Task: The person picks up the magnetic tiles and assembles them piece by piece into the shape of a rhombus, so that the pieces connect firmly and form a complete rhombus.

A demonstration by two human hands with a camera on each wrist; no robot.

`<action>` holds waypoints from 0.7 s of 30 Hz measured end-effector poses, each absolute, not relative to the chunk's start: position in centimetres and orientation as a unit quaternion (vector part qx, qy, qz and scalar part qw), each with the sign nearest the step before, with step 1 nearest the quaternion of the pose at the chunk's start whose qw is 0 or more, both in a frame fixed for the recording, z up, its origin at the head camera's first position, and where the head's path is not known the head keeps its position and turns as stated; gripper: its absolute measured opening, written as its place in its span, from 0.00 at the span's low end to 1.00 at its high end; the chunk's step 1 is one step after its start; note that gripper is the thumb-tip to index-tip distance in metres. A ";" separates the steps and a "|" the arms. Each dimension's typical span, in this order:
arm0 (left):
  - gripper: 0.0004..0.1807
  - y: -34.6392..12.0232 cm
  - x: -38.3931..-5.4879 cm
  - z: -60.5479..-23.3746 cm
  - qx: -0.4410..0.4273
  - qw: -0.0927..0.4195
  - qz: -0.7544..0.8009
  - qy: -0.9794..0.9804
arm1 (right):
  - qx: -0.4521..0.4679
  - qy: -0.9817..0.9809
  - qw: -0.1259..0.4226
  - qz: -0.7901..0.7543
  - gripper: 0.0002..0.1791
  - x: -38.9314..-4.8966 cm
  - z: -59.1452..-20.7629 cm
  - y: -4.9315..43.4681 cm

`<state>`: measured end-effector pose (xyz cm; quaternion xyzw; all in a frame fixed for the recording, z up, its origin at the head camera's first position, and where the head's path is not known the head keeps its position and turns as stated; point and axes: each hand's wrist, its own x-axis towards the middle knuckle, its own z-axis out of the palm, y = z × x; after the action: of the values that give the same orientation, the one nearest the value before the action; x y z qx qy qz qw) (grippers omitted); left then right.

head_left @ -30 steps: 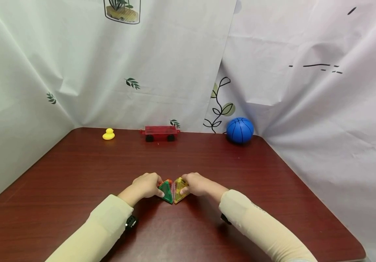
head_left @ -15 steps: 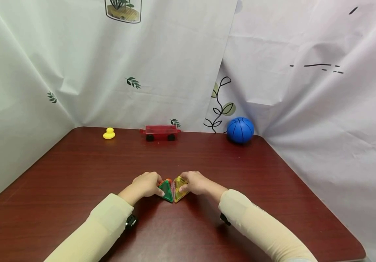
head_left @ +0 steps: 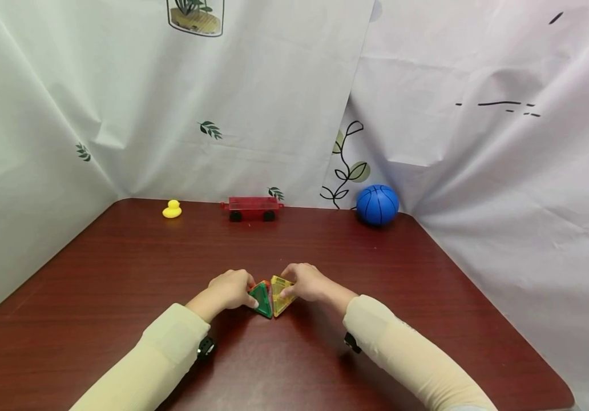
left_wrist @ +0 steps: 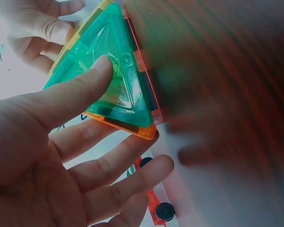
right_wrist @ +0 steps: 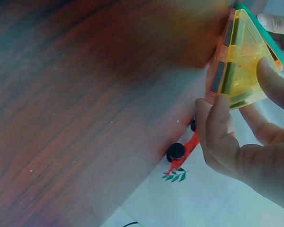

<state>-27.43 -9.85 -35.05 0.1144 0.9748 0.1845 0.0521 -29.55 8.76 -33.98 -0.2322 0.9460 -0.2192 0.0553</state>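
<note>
At the middle of the table, my left hand (head_left: 230, 290) pinches a translucent green triangle tile (head_left: 261, 298). In the left wrist view its thumb lies flat on the green face, and an orange tile (left_wrist: 128, 126) shows behind, near the fingertips. From the other side my right hand (head_left: 309, 283) grips a translucent yellow triangle tile (right_wrist: 244, 47), thumb on its face and fingers at its lower edge. Green and yellow lean together at slants over a reddish tile (right_wrist: 215, 78). The far side of this small pyramid shape is mostly hidden.
Along the back of the brown table (head_left: 274, 365) stand a yellow rubber duck (head_left: 172, 209), a red toy cart (head_left: 252, 209) with black wheels and a blue ball (head_left: 378, 204). A white printed curtain (head_left: 274, 114) closes off the back and sides.
My right hand has lifted a little and shifted slightly away, and the yellow tile's top edge has risen with it. The left hand and green tile stay nearly where they were.
</note>
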 end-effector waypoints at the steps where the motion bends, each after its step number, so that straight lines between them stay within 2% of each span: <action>1: 0.15 -9.8 -27.4 -35.0 0.115 0.052 0.184 0.975 | -0.229 0.945 0.055 -0.225 0.21 -29.6 -33.9 8.8; 21: 0.17 -9.9 -27.6 -35.5 0.119 0.061 0.198 0.971 | -0.208 0.942 0.063 -0.257 0.19 -29.5 -33.3 9.7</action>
<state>-27.64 -9.90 -35.53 0.1188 0.9711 0.1978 0.0614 -29.53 9.68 -33.32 -0.2075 0.9417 -0.2571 0.0630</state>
